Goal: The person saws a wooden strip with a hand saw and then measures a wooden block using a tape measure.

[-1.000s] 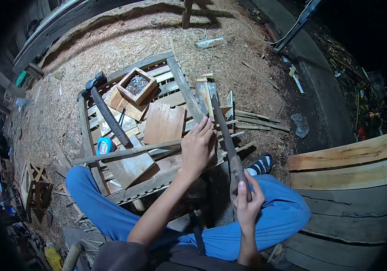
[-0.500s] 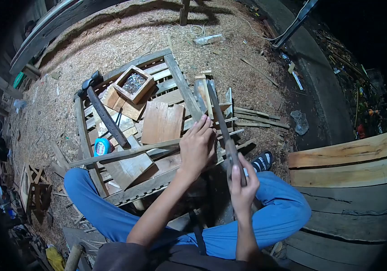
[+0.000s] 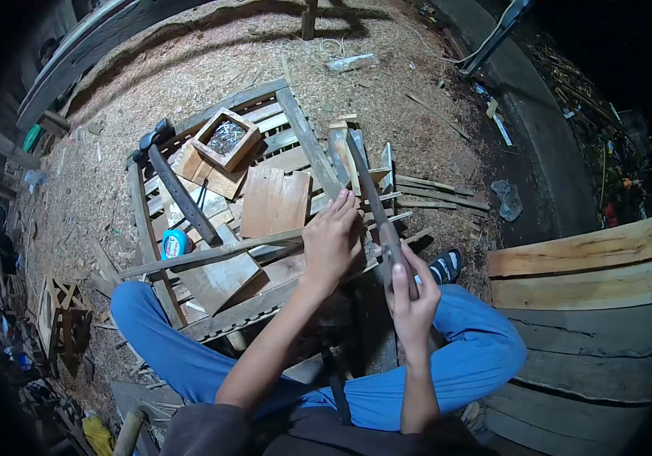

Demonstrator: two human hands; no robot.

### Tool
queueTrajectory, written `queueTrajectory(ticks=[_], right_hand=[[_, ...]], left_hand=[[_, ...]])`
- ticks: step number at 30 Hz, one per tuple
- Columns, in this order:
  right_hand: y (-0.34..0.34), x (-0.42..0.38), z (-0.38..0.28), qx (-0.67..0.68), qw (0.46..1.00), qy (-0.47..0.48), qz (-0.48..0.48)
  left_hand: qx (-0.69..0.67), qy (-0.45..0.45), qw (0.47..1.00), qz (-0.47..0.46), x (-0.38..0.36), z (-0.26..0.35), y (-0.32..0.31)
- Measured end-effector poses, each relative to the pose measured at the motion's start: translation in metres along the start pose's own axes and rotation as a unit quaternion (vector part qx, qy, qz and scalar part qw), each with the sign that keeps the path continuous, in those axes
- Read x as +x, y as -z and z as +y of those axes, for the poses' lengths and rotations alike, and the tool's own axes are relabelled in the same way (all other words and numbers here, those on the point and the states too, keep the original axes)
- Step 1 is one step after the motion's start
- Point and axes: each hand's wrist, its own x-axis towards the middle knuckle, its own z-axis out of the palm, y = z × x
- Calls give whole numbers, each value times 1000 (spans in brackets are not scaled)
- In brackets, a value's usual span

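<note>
My left hand is closed over a long thin wooden strip, pressing it against the slatted wooden frame. My right hand is wrapped round the handle of a handsaw, seen nearly edge-on. Its dark blade points away from me, just right of my left hand, across the strip's right end. Whether the teeth touch the wood cannot be made out. Flat wooden pieces lie on the frame left of my left hand.
On the frame are a hammer, a blue tape measure and a wooden box of nails. Thin sticks lie to the right. Planks are stacked at lower right, and wood shavings cover the ground.
My right hand and the saw have shifted very slightly. My left hand stays on the strip, and the view has moved a little.
</note>
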Motion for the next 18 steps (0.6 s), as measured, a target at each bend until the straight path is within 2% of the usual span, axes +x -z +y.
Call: queueTrajectory(ticks=[4, 6, 12, 18], right_hand=[[30, -47, 0, -73, 997, 25, 12], [36, -61, 16, -34, 998, -28, 35], [1, -9, 1, -20, 1000, 1, 9], [36, -61, 6, -32, 999, -35, 22]], left_hand=[[9, -6, 1000, 8, 0, 0, -2], [13, -9, 1000, -1, -2, 0, -3], [5, 5, 1000, 7, 1, 3, 3], [9, 5, 1000, 15, 2, 2, 0]])
